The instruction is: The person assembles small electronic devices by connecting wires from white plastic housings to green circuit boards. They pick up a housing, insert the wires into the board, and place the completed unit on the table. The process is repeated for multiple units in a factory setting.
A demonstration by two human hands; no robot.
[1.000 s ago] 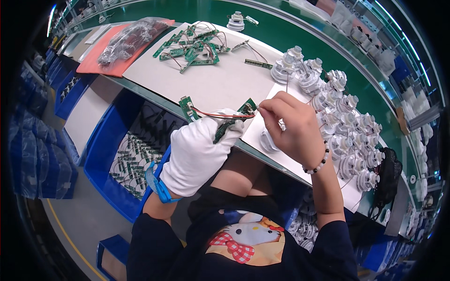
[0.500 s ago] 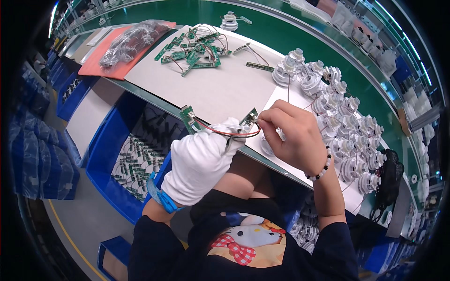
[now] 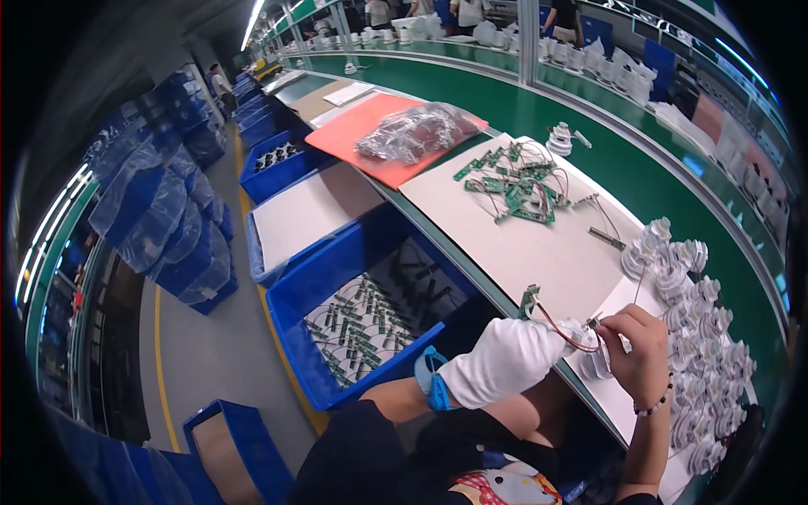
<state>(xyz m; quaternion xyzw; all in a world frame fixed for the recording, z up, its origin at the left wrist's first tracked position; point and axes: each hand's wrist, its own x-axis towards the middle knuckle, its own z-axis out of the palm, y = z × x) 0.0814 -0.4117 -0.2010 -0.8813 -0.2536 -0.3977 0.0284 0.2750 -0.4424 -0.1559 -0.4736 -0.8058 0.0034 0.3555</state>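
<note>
Running floor: grey aisle lined with blue crates (image 3: 278,164).
Bin: blue bin (image 3: 362,320) of circuit boards stood beside the bench.
Bench: green worktop (image 3: 673,181) with cardboard sheet (image 3: 539,252).
Left hand (image 3: 513,358): gloved, closed around small green board (image 3: 529,300).
Right hand (image 3: 640,353): bare, fingertips pinching red wire (image 3: 562,330).
White housings (image 3: 699,337): clustered at far right.

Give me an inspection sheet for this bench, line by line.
Surface: long green workbench with pale cardboard sheet.
Job's things: small green circuit board with red wires, held at the bench edge.
Clutter: pile of green boards, white round housings, clear plastic bag on an orange mat.
Hands: white-gloved left hand grips the board; bare right hand pinches the wire end.
Cables: red wires between the hands.
Surroundings: blue bins beside the bench.
</note>
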